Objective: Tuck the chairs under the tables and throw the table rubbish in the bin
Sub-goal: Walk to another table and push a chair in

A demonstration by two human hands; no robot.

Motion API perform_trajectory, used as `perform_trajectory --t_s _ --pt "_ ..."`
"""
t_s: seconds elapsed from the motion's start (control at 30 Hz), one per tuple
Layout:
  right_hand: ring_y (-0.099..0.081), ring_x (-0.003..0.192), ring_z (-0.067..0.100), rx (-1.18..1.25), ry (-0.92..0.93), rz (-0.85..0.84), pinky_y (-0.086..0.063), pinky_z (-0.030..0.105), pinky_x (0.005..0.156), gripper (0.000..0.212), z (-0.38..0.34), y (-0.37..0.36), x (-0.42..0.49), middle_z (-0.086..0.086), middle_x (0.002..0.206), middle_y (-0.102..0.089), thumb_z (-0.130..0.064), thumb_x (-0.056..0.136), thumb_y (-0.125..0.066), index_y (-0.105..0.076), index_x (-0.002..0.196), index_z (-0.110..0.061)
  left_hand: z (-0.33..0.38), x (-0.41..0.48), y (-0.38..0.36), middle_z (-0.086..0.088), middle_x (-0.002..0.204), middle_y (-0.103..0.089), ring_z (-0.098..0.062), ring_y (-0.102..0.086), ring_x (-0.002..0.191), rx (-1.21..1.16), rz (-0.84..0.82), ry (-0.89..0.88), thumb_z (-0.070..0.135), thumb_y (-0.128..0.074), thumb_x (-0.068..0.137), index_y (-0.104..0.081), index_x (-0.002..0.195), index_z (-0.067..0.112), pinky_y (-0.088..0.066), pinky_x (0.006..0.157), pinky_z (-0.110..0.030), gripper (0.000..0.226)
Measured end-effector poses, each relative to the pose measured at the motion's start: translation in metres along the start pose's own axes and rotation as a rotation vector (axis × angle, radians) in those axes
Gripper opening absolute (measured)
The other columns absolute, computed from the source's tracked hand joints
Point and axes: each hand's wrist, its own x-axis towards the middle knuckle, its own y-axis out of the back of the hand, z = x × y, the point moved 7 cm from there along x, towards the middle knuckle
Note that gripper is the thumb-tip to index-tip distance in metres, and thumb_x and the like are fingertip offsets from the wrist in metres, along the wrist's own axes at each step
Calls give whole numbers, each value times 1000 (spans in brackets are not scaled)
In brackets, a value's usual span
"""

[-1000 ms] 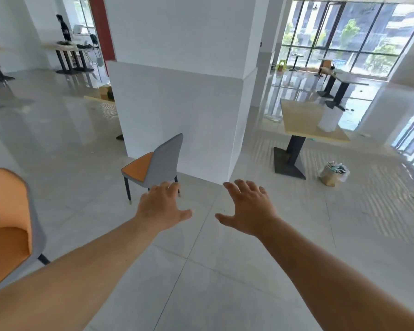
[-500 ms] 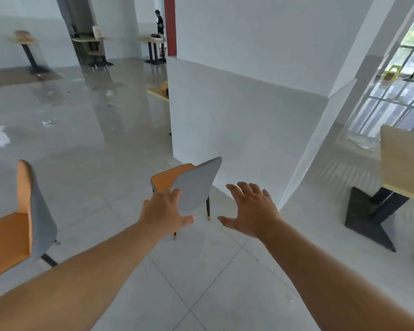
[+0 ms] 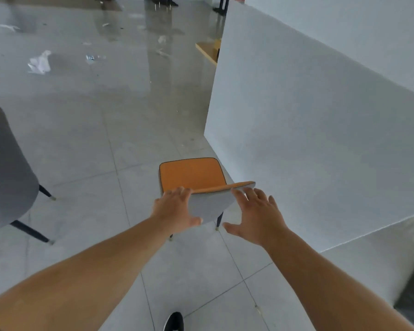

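Both spread hands flank chair (image 3: 191, 174) backrest (image 3: 210, 203)

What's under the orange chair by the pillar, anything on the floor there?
Under the orange chair only two dark legs and bare grey floor tiles show. The seat, the backrest and the left hand cover the floor directly beneath, so litter there cannot be ruled out.

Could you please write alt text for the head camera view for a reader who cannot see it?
Two bare hands reach for the grey backrest of an orange-seated chair beside a white pillar: the left hand touches its edge, the right hand is open beside it. Another chair stands left, and paper litter dots the glossy floor.
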Motion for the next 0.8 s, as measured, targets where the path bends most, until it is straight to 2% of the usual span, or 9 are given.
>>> perform_trajectory --t_s 0.13,0.3,0.4,0.47,0.53,0.6,0.67,0.8 --pt "-33 148 36 -12 113 -72 -34 67 116 102 28 -33 75 6 162 -37 -84 79 -56 -20 158 -32 -3 55 -33 4 158 -36 -26 -39 139 -39 -65 81 73 -69 75 -27 153 37 -46 102 -52 96" --pt "-41 143 38 -96 207 -234 -37 66 113 95 62 -75 151 4 159 -40 -69 86 -68 -19 161 -38 0 97 -62 6 152 -45 -25 -42 132 -56 -145 177 49 -77 82 -34 153 40 -50 100 -49 83" --pt "-54 120 32 -102 293 -327 -52 52 98 74 80 -100 172 4 141 -52 -45 92 -71 -30 154 -38 9 112 -68 4 133 -58 -26 -52 116 1 -99 249 37 -70 89 -48 141 36 -53 91 -46 57" --pt "-57 109 30 -52 346 -308 -56 43 86 58 85 -109 180 4 130 -56 -33 96 -66 -40 147 -35 15 114 -67 2 113 -64 -25 -56 99 63 -30 276 34 -65 93 -56 119 31 -55 83 -45 28" --pt "-61 102 29 -51 399 -266 -57 40 81 37 83 -111 183 4 120 -60 -29 99 -62 -50 135 -29 19 105 -71 3 100 -63 -24 -56 90 66 -7 304 32 -62 96 -56 108 30 -57 79 -45 13" --pt "-64 95 26 -101 475 -268 -59 40 80 24 71 -113 176 2 109 -61 -30 101 -60 -56 124 -27 20 83 -80 2 99 -62 -25 -56 91 37 -11 338 31 -59 98 -59 110 31 -56 79 -45 12" --pt "-64 93 25 -142 561 -287 -60 41 78 21 57 -117 162 2 106 -60 -27 101 -57 -57 122 -27 19 54 -89 2 96 -61 -24 -55 91 -4 -1 391 28 -57 100 -59 111 33 -55 79 -44 13" --pt "-63 101 31 -188 779 -291 -56 41 77 27 1 -113 131 5 114 -59 -26 101 -56 -55 128 -26 0 -25 -107 4 98 -61 -21 -53 90 -54 -23 552 31 -57 100 -56 108 35 -54 79 -42 8"
